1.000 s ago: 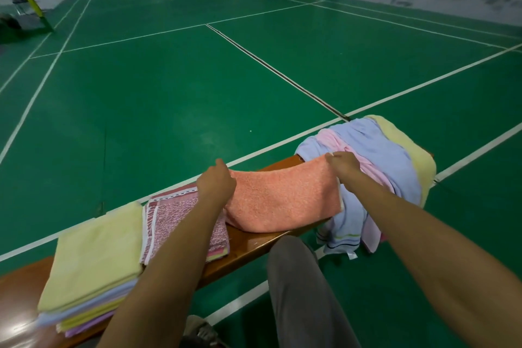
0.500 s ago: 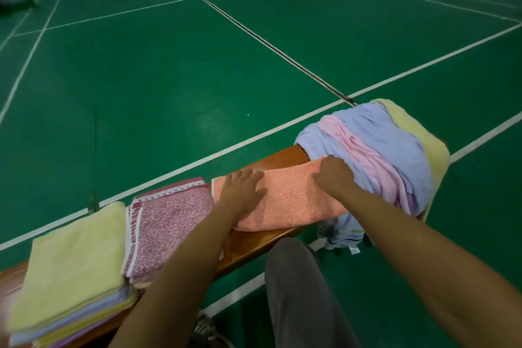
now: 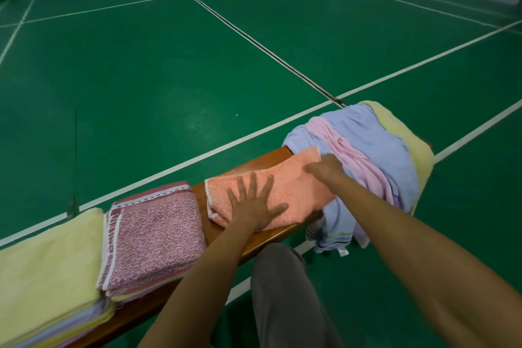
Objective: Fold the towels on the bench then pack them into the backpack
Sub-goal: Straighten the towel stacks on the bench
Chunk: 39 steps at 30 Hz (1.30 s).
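Left hand (image 3: 255, 205): fingers spread and straight, palm pressed flat on the orange towel (image 3: 285, 189), near that towel's left end and front edge.

Right hand (image 3: 324, 168): blurred; lies on the right end of the orange towel, knuckles up, where the towel meets the loose heap. Whether its fingers are flat or pinching the cloth cannot be told.

Orange towel: folded into a strip, lying lengthwise on the wooden bench (image 3: 254, 243) at mid-length, reaching from the back edge almost to the front edge. A white hem shows at its left end.

Loose heap, right end of the bench: a pale blue towel (image 3: 387, 150), a pink towel (image 3: 350, 152) draped across it, and a yellow towel (image 3: 406, 138) beneath at the far side. A blue end with dark stripes hangs over the front edge toward the floor. The heap touches the orange towel's right end.

Folded pieces, left of the orange towel: a mauve patterned towel (image 3: 155, 237) with white trim, apart from the orange towel with bare wood between; its left side overlaps the stack beside it. Stack (image 3: 48, 268) at the left end: yellow towel on top, lilac, blue and yellow layers showing at the front edge.

Person's knee (image 3: 282, 285): grey trousers, in front of the bench between the two forearms.

Floor (image 3: 169, 65): green court surface with white lines.
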Each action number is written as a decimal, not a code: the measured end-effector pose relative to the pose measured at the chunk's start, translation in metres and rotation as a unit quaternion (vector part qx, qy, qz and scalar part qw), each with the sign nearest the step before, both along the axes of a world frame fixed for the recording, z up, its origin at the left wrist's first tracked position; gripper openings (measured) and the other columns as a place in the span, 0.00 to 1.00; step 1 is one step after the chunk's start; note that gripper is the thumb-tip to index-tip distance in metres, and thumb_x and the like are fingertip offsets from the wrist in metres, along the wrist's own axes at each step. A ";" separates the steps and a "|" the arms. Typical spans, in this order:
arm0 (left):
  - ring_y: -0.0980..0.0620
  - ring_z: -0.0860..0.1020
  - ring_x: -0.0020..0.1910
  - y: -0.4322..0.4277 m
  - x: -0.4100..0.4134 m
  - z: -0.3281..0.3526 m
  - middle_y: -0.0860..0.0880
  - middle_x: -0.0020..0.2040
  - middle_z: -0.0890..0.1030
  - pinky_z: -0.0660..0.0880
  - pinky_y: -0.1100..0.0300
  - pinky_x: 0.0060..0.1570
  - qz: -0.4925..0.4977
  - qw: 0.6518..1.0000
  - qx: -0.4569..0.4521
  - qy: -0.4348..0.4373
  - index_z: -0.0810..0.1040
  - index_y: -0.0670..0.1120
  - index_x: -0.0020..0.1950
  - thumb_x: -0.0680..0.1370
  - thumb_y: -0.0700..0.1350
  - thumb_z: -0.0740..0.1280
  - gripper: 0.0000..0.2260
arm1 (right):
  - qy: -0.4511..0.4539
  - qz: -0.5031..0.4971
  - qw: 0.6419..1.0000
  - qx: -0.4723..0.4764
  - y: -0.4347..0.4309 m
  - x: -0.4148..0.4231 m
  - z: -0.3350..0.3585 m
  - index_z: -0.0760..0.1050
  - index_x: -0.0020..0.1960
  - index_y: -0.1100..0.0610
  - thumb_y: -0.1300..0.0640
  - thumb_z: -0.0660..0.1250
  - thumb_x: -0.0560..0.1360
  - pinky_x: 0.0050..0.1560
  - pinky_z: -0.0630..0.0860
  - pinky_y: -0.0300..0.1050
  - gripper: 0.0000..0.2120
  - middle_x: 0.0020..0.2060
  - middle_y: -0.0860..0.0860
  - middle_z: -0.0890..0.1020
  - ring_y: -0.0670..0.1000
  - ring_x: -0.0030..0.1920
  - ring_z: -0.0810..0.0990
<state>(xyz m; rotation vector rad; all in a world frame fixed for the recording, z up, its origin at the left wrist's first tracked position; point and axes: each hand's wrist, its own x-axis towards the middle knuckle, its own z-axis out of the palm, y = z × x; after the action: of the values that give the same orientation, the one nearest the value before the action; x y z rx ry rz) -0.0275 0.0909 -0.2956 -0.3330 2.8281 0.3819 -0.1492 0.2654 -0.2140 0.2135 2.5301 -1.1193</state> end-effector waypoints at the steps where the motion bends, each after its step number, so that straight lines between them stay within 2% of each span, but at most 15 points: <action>1: 0.37 0.29 0.77 0.008 -0.005 0.002 0.48 0.79 0.29 0.29 0.31 0.70 0.000 1.000 0.014 0.025 0.30 0.65 0.77 0.74 0.78 0.44 0.38 | 0.010 -0.031 0.998 -0.054 -0.001 -0.006 0.011 0.69 0.71 0.60 0.51 0.72 0.75 0.58 0.74 0.50 0.28 0.65 0.57 0.76 0.58 0.62 0.76; 5: 0.41 0.40 0.81 0.043 -0.021 0.013 0.52 0.83 0.41 0.39 0.34 0.76 -0.024 0.992 0.092 0.078 0.36 0.64 0.80 0.80 0.70 0.40 0.30 | -0.008 -0.102 0.964 -0.246 0.003 -0.019 0.047 0.67 0.71 0.61 0.52 0.73 0.75 0.47 0.74 0.46 0.29 0.61 0.55 0.76 0.55 0.54 0.76; 10: 0.39 0.46 0.81 0.059 -0.028 0.018 0.50 0.83 0.50 0.40 0.33 0.74 -0.009 0.995 0.076 0.057 0.49 0.59 0.82 0.84 0.63 0.44 0.26 | -0.005 0.006 1.000 -0.017 0.002 -0.006 0.042 0.68 0.70 0.61 0.50 0.72 0.76 0.50 0.72 0.47 0.28 0.65 0.58 0.76 0.58 0.60 0.76; 14: 0.44 0.73 0.67 0.065 -0.031 0.025 0.48 0.68 0.77 0.68 0.41 0.70 0.006 0.975 0.142 0.169 0.73 0.51 0.70 0.85 0.52 0.55 0.16 | -0.024 0.031 0.999 -0.035 -0.017 0.007 0.042 0.67 0.72 0.60 0.48 0.71 0.77 0.49 0.71 0.49 0.29 0.65 0.58 0.74 0.59 0.64 0.74; 17: 0.49 0.81 0.49 0.057 -0.025 0.034 0.51 0.52 0.83 0.77 0.58 0.49 0.182 0.899 0.310 0.249 0.82 0.46 0.56 0.84 0.45 0.60 0.11 | -0.029 0.035 0.999 -0.026 -0.036 0.019 0.041 0.70 0.62 0.58 0.47 0.70 0.77 0.40 0.73 0.46 0.20 0.50 0.56 0.77 0.54 0.47 0.76; 19: 0.45 0.84 0.46 0.044 -0.025 0.042 0.47 0.49 0.85 0.81 0.54 0.43 0.327 0.800 0.458 0.208 0.81 0.45 0.55 0.85 0.47 0.57 0.14 | -0.025 0.052 0.998 -0.031 -0.052 0.027 0.037 0.70 0.57 0.57 0.48 0.71 0.77 0.38 0.76 0.44 0.17 0.44 0.54 0.77 0.52 0.41 0.78; 21: 0.44 0.86 0.43 0.029 -0.026 0.047 0.44 0.45 0.87 0.83 0.50 0.43 0.405 0.700 0.566 0.159 0.82 0.44 0.54 0.85 0.54 0.54 0.20 | -0.050 0.080 0.993 -0.064 -0.070 0.039 0.030 0.74 0.56 0.58 0.48 0.70 0.77 0.49 0.82 0.48 0.15 0.46 0.55 0.81 0.54 0.45 0.82; 22: 0.45 0.86 0.43 0.021 -0.027 0.048 0.44 0.43 0.87 0.83 0.50 0.45 0.406 0.697 0.572 0.148 0.83 0.45 0.53 0.85 0.58 0.53 0.23 | -0.074 0.092 0.991 -0.070 -0.078 0.046 0.026 0.76 0.55 0.59 0.48 0.68 0.79 0.53 0.82 0.49 0.14 0.47 0.56 0.83 0.54 0.46 0.84; 24: 0.48 0.85 0.42 0.009 -0.024 0.050 0.45 0.42 0.86 0.81 0.55 0.45 0.380 0.749 0.522 0.145 0.83 0.44 0.50 0.84 0.61 0.55 0.25 | -0.118 0.120 0.984 -0.059 -0.091 0.059 0.023 0.78 0.51 0.61 0.52 0.62 0.84 0.54 0.83 0.49 0.13 0.46 0.59 0.85 0.55 0.46 0.86; 27: 0.46 0.82 0.44 -0.012 -0.021 0.038 0.44 0.47 0.84 0.79 0.53 0.45 0.349 0.836 0.389 0.169 0.78 0.45 0.50 0.80 0.54 0.65 0.12 | -0.121 0.120 0.984 -0.044 -0.096 0.060 0.016 0.81 0.48 0.64 0.58 0.62 0.83 0.45 0.85 0.53 0.12 0.40 0.60 0.86 0.57 0.39 0.87; 29: 0.43 0.80 0.50 -0.020 -0.016 0.034 0.44 0.53 0.82 0.80 0.47 0.51 0.320 0.903 0.237 0.159 0.73 0.47 0.56 0.78 0.53 0.69 0.13 | -0.035 0.113 0.993 0.012 -0.088 0.052 0.011 0.81 0.55 0.61 0.54 0.64 0.81 0.53 0.84 0.54 0.12 0.48 0.57 0.86 0.56 0.46 0.86; 31: 0.43 0.75 0.61 -0.020 -0.009 0.038 0.44 0.63 0.76 0.75 0.47 0.62 0.312 0.939 0.068 0.129 0.68 0.46 0.66 0.77 0.57 0.71 0.25 | 0.049 0.093 0.991 0.084 -0.077 0.050 0.006 0.74 0.67 0.55 0.47 0.65 0.80 0.61 0.79 0.53 0.19 0.61 0.54 0.80 0.56 0.57 0.81; 33: 0.41 0.71 0.67 -0.020 -0.005 0.036 0.41 0.68 0.71 0.70 0.46 0.65 0.323 0.941 0.039 0.091 0.64 0.44 0.71 0.75 0.64 0.70 0.34 | 0.060 0.075 0.988 0.119 -0.068 0.051 -0.002 0.67 0.72 0.53 0.45 0.67 0.79 0.63 0.75 0.53 0.26 0.66 0.54 0.75 0.58 0.63 0.77; 36: 0.41 0.78 0.59 -0.032 -0.013 0.017 0.43 0.63 0.77 0.77 0.46 0.59 0.388 0.906 0.164 0.039 0.68 0.44 0.69 0.67 0.75 0.65 0.43 | -0.030 0.099 0.988 0.119 -0.064 0.051 -0.012 0.62 0.76 0.51 0.43 0.71 0.76 0.66 0.72 0.51 0.33 0.70 0.54 0.72 0.57 0.67 0.73; 39: 0.47 0.83 0.49 -0.040 -0.015 0.023 0.49 0.51 0.82 0.82 0.50 0.51 0.396 0.867 0.303 0.016 0.73 0.49 0.56 0.66 0.70 0.73 0.31 | -0.107 0.086 0.989 0.059 -0.062 0.046 -0.009 0.63 0.75 0.55 0.47 0.73 0.76 0.66 0.71 0.50 0.33 0.71 0.55 0.71 0.58 0.69 0.72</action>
<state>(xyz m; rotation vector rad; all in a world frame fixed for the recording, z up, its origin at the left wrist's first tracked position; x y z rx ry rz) -0.0425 0.0514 -0.2730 -1.3233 2.2746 1.3876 -0.1031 0.2034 -0.2234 0.1336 2.3736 -0.8345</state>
